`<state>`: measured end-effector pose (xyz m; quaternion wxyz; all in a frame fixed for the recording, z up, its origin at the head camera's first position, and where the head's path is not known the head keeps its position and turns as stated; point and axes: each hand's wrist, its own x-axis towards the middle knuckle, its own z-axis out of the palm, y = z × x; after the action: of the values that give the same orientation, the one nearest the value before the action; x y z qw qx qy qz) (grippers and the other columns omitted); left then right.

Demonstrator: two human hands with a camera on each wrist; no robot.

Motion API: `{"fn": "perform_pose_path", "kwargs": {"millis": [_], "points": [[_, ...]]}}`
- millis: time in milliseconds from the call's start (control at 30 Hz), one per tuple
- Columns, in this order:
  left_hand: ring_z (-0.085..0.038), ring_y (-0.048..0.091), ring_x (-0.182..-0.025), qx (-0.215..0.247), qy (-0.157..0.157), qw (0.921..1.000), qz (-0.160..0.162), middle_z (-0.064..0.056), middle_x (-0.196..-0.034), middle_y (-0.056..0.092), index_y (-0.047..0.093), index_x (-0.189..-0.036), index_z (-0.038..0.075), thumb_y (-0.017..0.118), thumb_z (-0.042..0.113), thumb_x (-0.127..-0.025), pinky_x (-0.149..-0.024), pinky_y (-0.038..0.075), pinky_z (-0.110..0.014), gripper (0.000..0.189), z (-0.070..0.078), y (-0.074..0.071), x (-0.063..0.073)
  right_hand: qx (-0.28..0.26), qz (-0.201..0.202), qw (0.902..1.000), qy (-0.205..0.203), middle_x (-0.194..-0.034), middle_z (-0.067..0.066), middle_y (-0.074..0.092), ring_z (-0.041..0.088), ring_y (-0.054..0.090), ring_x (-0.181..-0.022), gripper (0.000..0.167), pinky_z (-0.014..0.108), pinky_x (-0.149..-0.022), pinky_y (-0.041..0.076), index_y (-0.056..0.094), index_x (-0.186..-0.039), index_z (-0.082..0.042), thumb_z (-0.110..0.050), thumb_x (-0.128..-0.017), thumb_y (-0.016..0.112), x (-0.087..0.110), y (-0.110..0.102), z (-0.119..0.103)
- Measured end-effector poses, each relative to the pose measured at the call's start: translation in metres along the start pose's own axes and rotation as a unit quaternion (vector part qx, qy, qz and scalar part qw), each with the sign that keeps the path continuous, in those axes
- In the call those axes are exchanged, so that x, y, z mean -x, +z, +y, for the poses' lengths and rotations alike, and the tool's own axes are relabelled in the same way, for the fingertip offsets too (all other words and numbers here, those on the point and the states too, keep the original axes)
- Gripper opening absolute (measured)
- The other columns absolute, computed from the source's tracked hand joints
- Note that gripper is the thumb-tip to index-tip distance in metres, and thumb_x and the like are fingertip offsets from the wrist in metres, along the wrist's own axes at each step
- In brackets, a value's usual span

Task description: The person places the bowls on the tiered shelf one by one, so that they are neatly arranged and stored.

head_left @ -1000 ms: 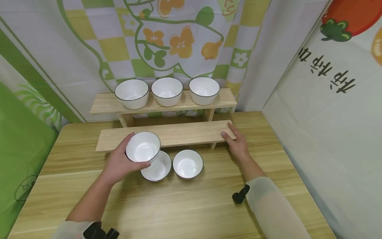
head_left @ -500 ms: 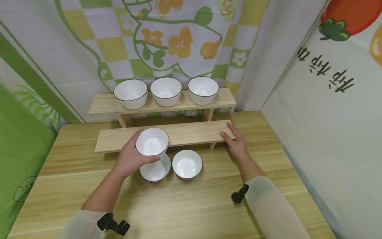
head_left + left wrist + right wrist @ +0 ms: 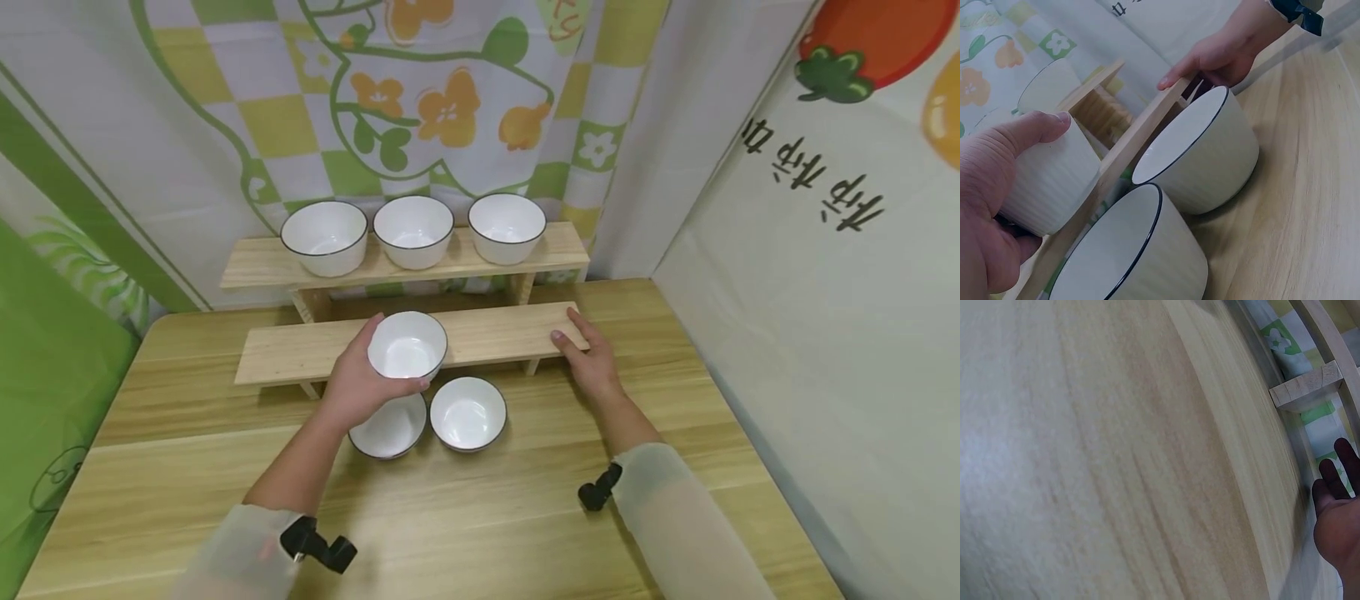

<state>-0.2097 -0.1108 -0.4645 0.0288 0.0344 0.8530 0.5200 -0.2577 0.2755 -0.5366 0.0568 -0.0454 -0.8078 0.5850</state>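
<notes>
My left hand [image 3: 356,387] grips a white bowl [image 3: 407,343] with a dark rim, thumb at the near side. The bowl is over the front part of the lower wooden shelf [image 3: 288,350]; whether it touches the board cannot be told. My right hand [image 3: 597,367] holds that shelf's right end, thumb on top; in the right wrist view several fingers [image 3: 1333,478] reach below the board. Two more white bowls stand on the table before the shelf, a left bowl [image 3: 387,429] partly hidden by my left hand and a right bowl [image 3: 468,414].
Behind, a higher wooden shelf [image 3: 251,262] carries three similar bowls: a left one [image 3: 326,237], a middle one [image 3: 414,233] and a right one [image 3: 507,229]. The wooden table [image 3: 480,517] meets a patterned curtain [image 3: 285,125] at the back and a white wall covering [image 3: 817,333] at right.
My left hand has carried the bowl rightward and slightly away from me, from the shelf's left part toward its middle. My right hand stays at the shelf's end.
</notes>
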Motion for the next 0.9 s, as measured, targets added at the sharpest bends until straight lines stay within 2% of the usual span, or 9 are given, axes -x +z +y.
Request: {"fn": "perform_pose_path", "kwargs": {"millis": [200, 400, 667, 900], "points": [[-0.035, 0.041, -0.145, -0.002, -0.007, 1.0000, -0.001, -0.012, -0.163, 0.038, 0.024, -0.166, 0.021, 0.100, 0.045, -0.063, -0.116, 0.036, -0.058, 0.130, 0.004, 0.012, -0.006, 0.011, -0.002, 0.9999, 0.001, -0.165, 0.003, 0.036, 0.028, 0.026, -0.155, 0.072, 0.046, -0.127, 0.018, 0.045, -0.158, -0.029, -0.053, -0.096, 0.071, 0.000, 0.000, 0.002], [-0.034, 0.041, -0.144, -0.006, 0.004, 1.0000, -0.003, -0.011, -0.162, 0.038, 0.024, -0.166, 0.020, 0.099, 0.046, -0.063, -0.116, 0.038, -0.057, 0.130, 0.008, 0.020, -0.010, 0.016, 0.000, 0.9999, 0.002, -0.165, 0.002, 0.036, 0.028, 0.026, -0.155, 0.072, 0.045, -0.127, 0.019, 0.045, -0.158, -0.029, -0.054, -0.096, 0.071, -0.001, 0.001, 0.002], [-0.034, 0.043, -0.143, 0.013, 0.010, 0.9998, -0.011, -0.011, -0.161, 0.041, 0.024, -0.165, 0.020, 0.100, 0.044, -0.063, -0.116, 0.038, -0.056, 0.129, 0.016, 0.031, -0.019, 0.010, -0.003, 0.9999, 0.002, -0.166, 0.000, 0.035, 0.027, 0.024, -0.155, 0.071, 0.045, -0.127, 0.018, 0.045, -0.158, -0.029, -0.053, -0.097, 0.070, 0.000, 0.002, 0.002], [-0.031, 0.041, -0.144, 0.027, 0.006, 0.9995, -0.017, -0.009, -0.162, 0.039, 0.024, -0.166, 0.021, 0.100, 0.045, -0.063, -0.117, 0.038, -0.053, 0.129, 0.026, 0.048, -0.028, 0.000, 0.003, 1.0000, -0.002, -0.166, 0.002, 0.034, 0.027, 0.025, -0.155, 0.070, 0.044, -0.127, 0.019, 0.045, -0.158, -0.030, -0.052, -0.097, 0.070, -0.003, 0.001, 0.005]]}}
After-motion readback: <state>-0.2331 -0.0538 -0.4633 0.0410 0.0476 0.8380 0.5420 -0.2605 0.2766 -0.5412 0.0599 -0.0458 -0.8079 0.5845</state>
